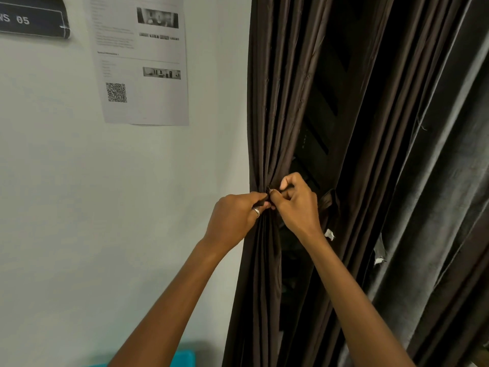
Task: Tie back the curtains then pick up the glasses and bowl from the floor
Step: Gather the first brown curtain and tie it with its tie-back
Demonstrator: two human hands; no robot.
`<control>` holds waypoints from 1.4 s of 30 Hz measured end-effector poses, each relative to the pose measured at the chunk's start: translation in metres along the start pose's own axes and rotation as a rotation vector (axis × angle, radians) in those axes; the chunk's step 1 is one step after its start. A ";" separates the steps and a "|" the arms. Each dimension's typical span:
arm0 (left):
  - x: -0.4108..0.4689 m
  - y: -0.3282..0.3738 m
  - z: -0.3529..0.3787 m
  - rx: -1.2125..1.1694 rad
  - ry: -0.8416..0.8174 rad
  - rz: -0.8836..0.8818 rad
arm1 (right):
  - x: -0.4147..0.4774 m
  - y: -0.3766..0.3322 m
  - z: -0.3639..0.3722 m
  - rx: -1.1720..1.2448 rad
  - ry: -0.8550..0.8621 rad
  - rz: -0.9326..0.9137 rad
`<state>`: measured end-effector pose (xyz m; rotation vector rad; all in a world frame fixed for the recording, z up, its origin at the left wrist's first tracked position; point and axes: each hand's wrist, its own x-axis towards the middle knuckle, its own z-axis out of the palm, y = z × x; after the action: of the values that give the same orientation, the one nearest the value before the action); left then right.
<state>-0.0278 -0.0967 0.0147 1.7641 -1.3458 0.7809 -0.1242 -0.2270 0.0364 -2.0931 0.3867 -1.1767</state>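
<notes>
A dark brown curtain [275, 102] hangs beside the white wall, gathered into tight folds at mid-height. My left hand [235, 218], with a ring on one finger, pinches one end of a dark tie-back strap [328, 202] at the gathered spot. My right hand [296, 205] pinches the other end, its fingertips meeting those of the left hand. The strap loops round behind the bunched fabric to the right of my right hand. A second, greyer curtain [436, 181] hangs to the right. The glasses and bowl are out of view.
A printed sheet with a QR code [140, 59] is stuck to the wall at upper left, next to a black sign [31, 19]. A turquoise object [182, 358] shows at the bottom edge. Dark slats [320, 115] appear between the curtain folds.
</notes>
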 end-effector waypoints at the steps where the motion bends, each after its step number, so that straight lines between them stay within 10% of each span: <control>1: -0.001 0.000 0.001 0.000 0.013 0.014 | -0.001 0.001 0.001 -0.019 0.015 -0.028; 23: 0.006 -0.005 0.004 -0.157 0.032 -0.161 | 0.004 0.003 0.000 -0.391 -0.380 -0.135; 42: 0.018 -0.002 0.001 -0.397 -0.042 -0.422 | -0.007 0.015 0.009 -0.357 -0.163 -0.303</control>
<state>-0.0209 -0.1059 0.0293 1.6619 -1.0145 0.2266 -0.1191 -0.2297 0.0186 -2.6107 0.2184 -1.1583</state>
